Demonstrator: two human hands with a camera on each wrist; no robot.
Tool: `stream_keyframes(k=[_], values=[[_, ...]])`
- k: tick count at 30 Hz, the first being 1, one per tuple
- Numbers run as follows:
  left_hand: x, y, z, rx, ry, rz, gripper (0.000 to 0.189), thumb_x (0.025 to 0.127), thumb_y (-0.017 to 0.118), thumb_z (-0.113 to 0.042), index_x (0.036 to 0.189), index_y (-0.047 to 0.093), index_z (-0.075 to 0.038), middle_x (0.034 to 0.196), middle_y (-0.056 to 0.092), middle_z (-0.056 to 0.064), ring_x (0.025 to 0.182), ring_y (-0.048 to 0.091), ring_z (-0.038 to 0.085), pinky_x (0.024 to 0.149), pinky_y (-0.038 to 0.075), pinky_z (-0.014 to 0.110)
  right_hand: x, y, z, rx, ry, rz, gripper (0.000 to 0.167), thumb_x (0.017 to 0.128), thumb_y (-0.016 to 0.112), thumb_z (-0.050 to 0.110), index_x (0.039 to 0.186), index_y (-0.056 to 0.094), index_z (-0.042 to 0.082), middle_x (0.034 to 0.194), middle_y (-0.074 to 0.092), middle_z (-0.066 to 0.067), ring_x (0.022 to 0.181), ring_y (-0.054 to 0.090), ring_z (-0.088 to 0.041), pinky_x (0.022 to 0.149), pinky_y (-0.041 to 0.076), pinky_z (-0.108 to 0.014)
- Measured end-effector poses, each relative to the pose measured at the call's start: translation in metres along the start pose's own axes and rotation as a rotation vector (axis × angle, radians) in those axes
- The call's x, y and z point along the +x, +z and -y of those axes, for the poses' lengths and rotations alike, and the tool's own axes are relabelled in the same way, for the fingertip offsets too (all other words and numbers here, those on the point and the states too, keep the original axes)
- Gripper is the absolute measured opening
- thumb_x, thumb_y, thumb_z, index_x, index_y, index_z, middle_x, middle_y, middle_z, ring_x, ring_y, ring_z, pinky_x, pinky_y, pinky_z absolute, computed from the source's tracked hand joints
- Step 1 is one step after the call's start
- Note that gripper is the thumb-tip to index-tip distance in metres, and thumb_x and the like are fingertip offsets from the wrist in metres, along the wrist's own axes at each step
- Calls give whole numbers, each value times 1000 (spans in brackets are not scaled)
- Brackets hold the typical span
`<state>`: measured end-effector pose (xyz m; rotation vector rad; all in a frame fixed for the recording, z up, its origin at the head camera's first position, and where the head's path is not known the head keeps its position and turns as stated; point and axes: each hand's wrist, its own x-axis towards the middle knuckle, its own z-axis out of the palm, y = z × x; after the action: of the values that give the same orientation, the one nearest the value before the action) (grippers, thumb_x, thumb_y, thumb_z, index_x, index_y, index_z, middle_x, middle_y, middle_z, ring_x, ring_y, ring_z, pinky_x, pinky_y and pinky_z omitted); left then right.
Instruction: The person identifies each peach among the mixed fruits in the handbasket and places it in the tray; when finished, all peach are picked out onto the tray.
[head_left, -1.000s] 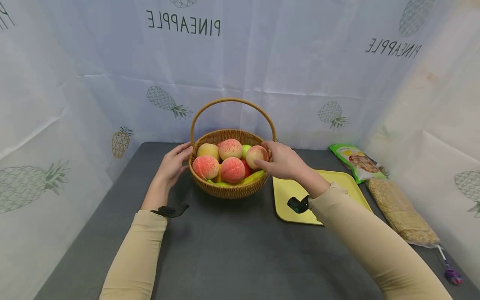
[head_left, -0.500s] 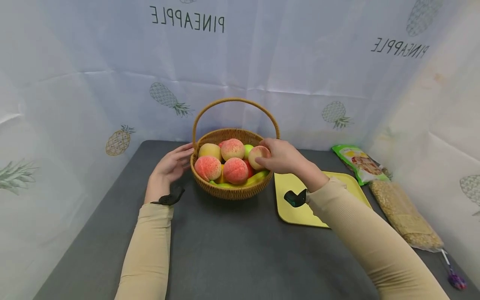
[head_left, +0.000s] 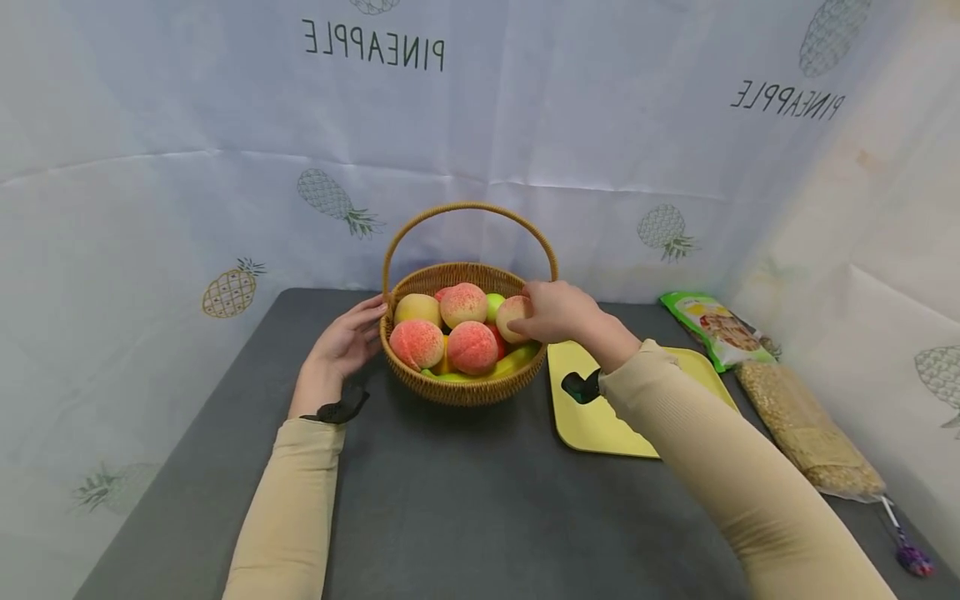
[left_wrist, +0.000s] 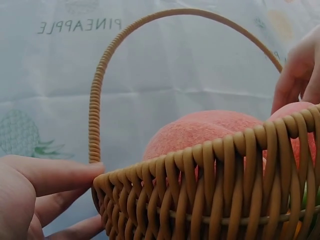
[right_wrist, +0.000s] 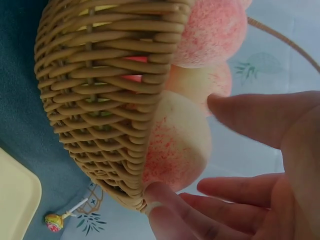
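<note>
A wicker basket (head_left: 465, 393) with a tall handle stands upright on the dark table, full of fruit. Several reddish peaches, including a front peach (head_left: 472, 347) and a left peach (head_left: 416, 343), lie on top, with yellow and green fruit among them. My left hand (head_left: 341, 346) touches the basket's left rim with fairly straight fingers. At the right rim, my right hand (head_left: 566, 315) spreads its thumb and fingers around a pale peach (right_wrist: 175, 142). Its fingertips are at the rim beside that peach; a firm hold on it is not visible.
A yellow tray (head_left: 600, 437) lies right of the basket, partly under my right forearm. Beyond it are a green snack bag (head_left: 716, 327), a bag of grain-like pieces (head_left: 810, 429) and a lollipop (head_left: 913, 560). A pineapple-print curtain (head_left: 480, 117) surrounds the table.
The view has shifted slightly. Both hands stay at the basket's sides, and my left forearm has swung a little to the right. The fruit keeps its arrangement.
</note>
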<state>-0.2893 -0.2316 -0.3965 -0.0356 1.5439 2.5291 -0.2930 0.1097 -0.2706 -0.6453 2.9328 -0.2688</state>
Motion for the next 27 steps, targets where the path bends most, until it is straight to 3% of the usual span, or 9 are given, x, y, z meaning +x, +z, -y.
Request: stream_keyframes(k=[6,13,19,27], values=[[1,2,0,19,14,8,56,107,58,-18,158,34,-13,132,57,-3,121,56,14,97,45,31,9,-5,4,-22,36,59,43,87,68,42,110,59,6,95,63,-9,86,59,-30,72,47,-42],[4,-1,-5,37,14,19,61,108,57,-19,161,28,-14,139,51,-3,133,47,19,102,40,34,19,-9,16,-89,89,75,24,81,65,36,82,58,12,74,55,-3,69,53,-24,60,42,-39],[6,-4,-7,39,9,25,61,109,55,-18,162,26,-13,141,50,-2,138,42,21,104,38,35,29,0,28,-161,154,23,25,84,56,33,67,55,15,65,50,-2,63,54,-23,54,42,-36],[11,-4,-8,45,-1,24,60,109,55,-18,162,27,-14,141,50,-1,131,48,19,103,39,36,31,5,32,-182,169,-63,22,79,61,31,67,55,14,66,50,-4,64,56,-25,52,45,-36]])
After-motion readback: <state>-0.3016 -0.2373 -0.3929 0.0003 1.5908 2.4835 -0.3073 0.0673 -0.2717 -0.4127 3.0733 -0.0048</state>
